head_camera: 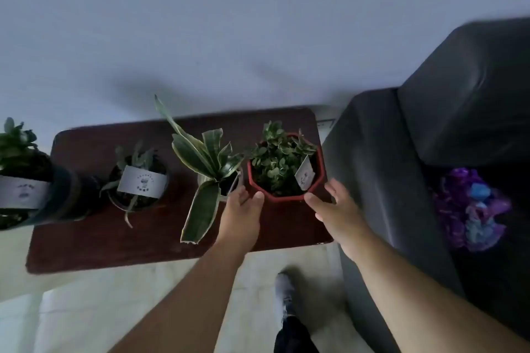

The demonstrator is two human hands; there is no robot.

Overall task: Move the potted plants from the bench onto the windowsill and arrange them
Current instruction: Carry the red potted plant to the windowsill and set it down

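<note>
The red octagonal pot (286, 177) with its small-leaved plant sits at the right end of the dark bench (114, 238), just right of the frame's centre, and a white tag (304, 173) stands tilted in its soil. We have both hands on either side of it: our left hand (243, 215) has its thumb at the pot's lower-left rim, our right hand (335, 209) has its fingertips at the lower-right rim, and both are spread wide, open around the pot; we cannot tell whether either yet bears on it, so we judge the lift not yet begun. Just left of the pot, touching leaf to leaf, is the striped snake plant (209, 163) in a pale pot, with one long leaf hanging toward the bench's near edge beside our left wrist. Further left stands a dark pot with a paper label (142, 182), and at the left edge of the frame a larger labelled pot (25, 189) sits partly off view. A grey sofa (430, 152) crowds the bench's right end, with a purple bundle (470, 209) on its seat. The windowsill is not in view. The risks we see: our left hand could snag the snake plant's leaves as the red pot rises and tip that plant; a grip on the rim alone could slip, spilling soil; the right elbow has little room against the sofa arm.
</note>
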